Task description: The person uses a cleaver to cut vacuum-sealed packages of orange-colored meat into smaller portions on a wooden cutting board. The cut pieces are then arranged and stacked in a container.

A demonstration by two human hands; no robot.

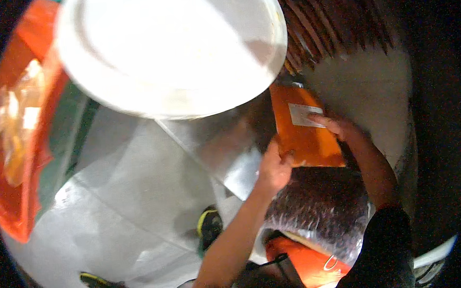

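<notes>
A flat orange pouch (pixel 306 144) with a white label bearing writing is between my two hands. My left hand (pixel 274 167) grips its lower left edge, the thumb lying over the front. At the right edge, my right hand (pixel 333 126) holds it, with fingertips reaching onto the label. Just below the pouch lies a large clear plastic bag (pixel 315 202) of dark reddish-brown contents. Whether the pouch touches that bag I cannot tell.
A large round white container or lid (pixel 172 69) fills the upper middle. On the left stands an orange bin (pixel 28 205) holding several wrapped packets (pixel 22 119). Dark strips (pixel 325 21) hang at upper right. Another orange container (pixel 299 259) sits near my body, and dark shoes (pixel 210 225) stand on grey floor.
</notes>
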